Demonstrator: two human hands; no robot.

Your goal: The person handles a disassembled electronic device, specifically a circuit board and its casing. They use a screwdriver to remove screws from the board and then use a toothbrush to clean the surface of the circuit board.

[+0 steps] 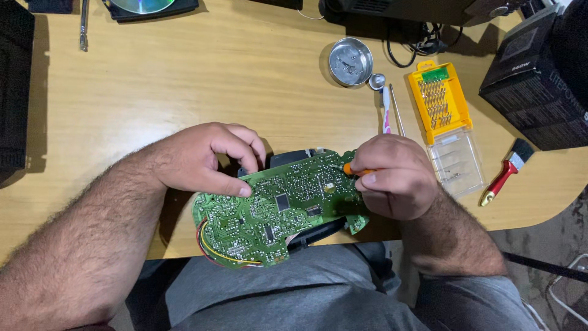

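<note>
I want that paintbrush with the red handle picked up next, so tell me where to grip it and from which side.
Grip the paintbrush around the middle of its red handle, coming from above. It lies flat on the wooden table, aslant, bristles pointing up-right toward the black box. The handle is the long narrow part and looks free on both sides; the clear lid of the bit case lies just to its left.

A pale wooden worktop [184,73] with a rounded right corner, evenly lit, soft shadows along its far edge. Beyond that corner, grey mottled floor [551,245] shows.
</note>
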